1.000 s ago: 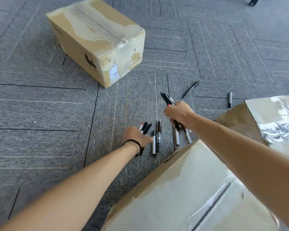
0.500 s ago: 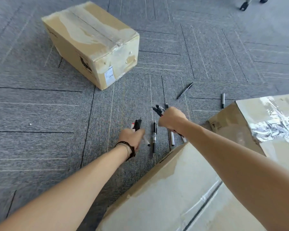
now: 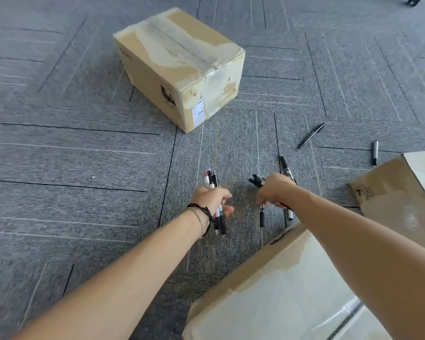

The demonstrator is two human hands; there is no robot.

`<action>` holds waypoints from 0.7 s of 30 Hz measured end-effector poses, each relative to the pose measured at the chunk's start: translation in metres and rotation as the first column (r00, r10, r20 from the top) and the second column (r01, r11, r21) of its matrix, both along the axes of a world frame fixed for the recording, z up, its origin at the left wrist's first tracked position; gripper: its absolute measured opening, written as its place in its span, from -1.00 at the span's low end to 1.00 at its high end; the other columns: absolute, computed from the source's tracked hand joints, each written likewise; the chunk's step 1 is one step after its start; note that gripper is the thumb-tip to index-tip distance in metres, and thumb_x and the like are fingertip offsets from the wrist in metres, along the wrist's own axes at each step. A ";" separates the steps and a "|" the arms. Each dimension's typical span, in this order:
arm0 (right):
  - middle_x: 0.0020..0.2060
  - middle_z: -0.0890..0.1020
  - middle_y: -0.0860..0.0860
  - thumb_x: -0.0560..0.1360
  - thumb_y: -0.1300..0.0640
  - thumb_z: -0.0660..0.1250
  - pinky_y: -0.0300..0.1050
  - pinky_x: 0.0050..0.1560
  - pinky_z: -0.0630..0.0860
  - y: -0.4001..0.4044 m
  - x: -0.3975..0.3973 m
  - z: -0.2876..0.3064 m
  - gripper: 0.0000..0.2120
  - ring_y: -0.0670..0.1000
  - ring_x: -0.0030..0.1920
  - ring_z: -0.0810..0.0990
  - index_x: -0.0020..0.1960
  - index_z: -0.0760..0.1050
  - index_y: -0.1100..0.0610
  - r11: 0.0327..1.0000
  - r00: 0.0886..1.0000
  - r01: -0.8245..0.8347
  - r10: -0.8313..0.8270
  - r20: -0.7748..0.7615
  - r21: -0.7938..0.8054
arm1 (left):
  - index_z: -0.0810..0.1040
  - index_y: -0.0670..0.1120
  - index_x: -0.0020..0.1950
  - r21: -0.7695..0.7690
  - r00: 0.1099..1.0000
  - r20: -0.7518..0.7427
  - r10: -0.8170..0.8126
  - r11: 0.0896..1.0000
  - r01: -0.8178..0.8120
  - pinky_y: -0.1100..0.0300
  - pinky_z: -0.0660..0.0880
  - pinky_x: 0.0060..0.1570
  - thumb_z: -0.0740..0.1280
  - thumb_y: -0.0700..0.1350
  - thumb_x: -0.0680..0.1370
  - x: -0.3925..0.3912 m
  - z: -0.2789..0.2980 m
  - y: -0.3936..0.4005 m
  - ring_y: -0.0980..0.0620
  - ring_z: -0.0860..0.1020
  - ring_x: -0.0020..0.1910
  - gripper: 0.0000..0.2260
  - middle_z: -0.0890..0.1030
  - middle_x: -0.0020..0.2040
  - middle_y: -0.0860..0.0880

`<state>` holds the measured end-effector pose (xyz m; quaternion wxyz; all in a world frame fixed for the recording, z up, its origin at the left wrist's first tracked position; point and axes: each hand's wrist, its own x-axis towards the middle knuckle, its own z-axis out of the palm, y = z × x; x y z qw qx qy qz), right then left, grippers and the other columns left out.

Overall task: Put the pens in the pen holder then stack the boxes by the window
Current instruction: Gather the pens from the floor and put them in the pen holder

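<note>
My left hand [image 3: 212,198] is shut on a bundle of pens [image 3: 212,179], black and white with one red cap, held upright above the grey carpet. My right hand [image 3: 275,190] grips a second bunch of pens [image 3: 255,180] pointing left, its fingers down on another pen [image 3: 262,217] lying on the carpet. Loose pens remain: one [image 3: 286,166] just beyond the right hand, a black one [image 3: 310,135] farther off, a grey one [image 3: 375,155] at right. No pen holder is in view.
A taped cardboard box [image 3: 182,69] stands on the carpet ahead. A second box [image 3: 280,303] fills the near right under my right arm, and a third box [image 3: 398,192] sits at the right edge. A dark chair caster [image 3: 414,0] shows top right.
My left hand has lifted its pens off the carpet and closed around them. My right hand has dropped lower onto the pens in front of the near box.
</note>
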<state>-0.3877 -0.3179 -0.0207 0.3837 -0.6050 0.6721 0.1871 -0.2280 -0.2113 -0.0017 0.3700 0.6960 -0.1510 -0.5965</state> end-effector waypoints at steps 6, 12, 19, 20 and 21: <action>-0.41 0.50 0.07 0.46 0.14 0.25 -0.21 -0.43 0.40 -0.022 -0.022 0.044 -0.82 0.02 -0.47 0.42 -0.11 0.53 0.26 0.960 0.956 0.254 -0.230 0.180 -0.120 | 0.49 -0.20 -0.19 0.076 0.980 0.185 -0.079 0.995 0.066 0.30 0.37 -0.60 0.50 -0.24 0.43 -0.028 -0.008 -0.023 0.08 0.40 -0.65 -0.81 0.48 -0.53 -0.05; -0.39 0.62 0.14 0.48 0.26 0.23 -0.04 -0.26 0.65 -0.029 -0.082 0.075 -0.88 0.13 -0.35 0.69 -0.11 0.51 0.30 0.899 0.884 0.421 -0.377 0.276 -0.120 | 0.45 -0.11 -0.19 0.104 0.838 0.431 -0.335 0.941 0.323 0.19 0.45 -0.34 0.53 0.00 0.37 -0.086 -0.017 -0.060 -0.04 0.51 -0.35 -0.70 0.53 -0.30 -0.03; -0.49 0.51 0.14 0.43 0.35 0.28 -0.08 -0.36 0.50 -0.010 -0.143 0.076 -0.86 0.07 -0.48 0.47 -0.30 0.49 0.26 0.882 0.895 0.428 -0.384 0.226 -0.196 | 0.55 -0.04 -0.03 0.234 0.538 0.636 -0.552 0.803 0.548 0.13 0.42 -0.21 0.49 0.25 0.31 -0.143 -0.027 -0.080 -0.14 0.63 0.02 -0.56 0.61 -0.06 -0.09; -0.48 0.54 0.15 0.43 0.33 0.32 -0.07 -0.34 0.52 -0.006 -0.149 0.074 -0.87 0.07 -0.47 0.49 -0.29 0.51 0.26 0.886 0.903 0.415 -0.375 0.210 -0.204 | 0.50 -0.04 -0.09 0.259 0.488 0.666 -0.564 0.789 0.558 0.12 0.44 -0.21 0.49 0.25 0.30 -0.149 -0.029 -0.079 -0.15 0.63 0.03 -0.57 0.62 -0.05 -0.08; -0.48 0.55 0.14 0.43 0.31 0.37 -0.09 -0.36 0.53 -0.004 -0.153 0.072 -0.86 0.07 -0.48 0.50 -0.30 0.51 0.25 0.892 0.912 0.399 -0.362 0.191 -0.212 | 0.49 -0.04 -0.12 0.275 0.443 0.694 -0.568 0.777 0.566 0.12 0.49 -0.19 0.49 0.22 0.30 -0.152 -0.033 -0.079 -0.15 0.64 0.03 -0.60 0.65 -0.02 -0.09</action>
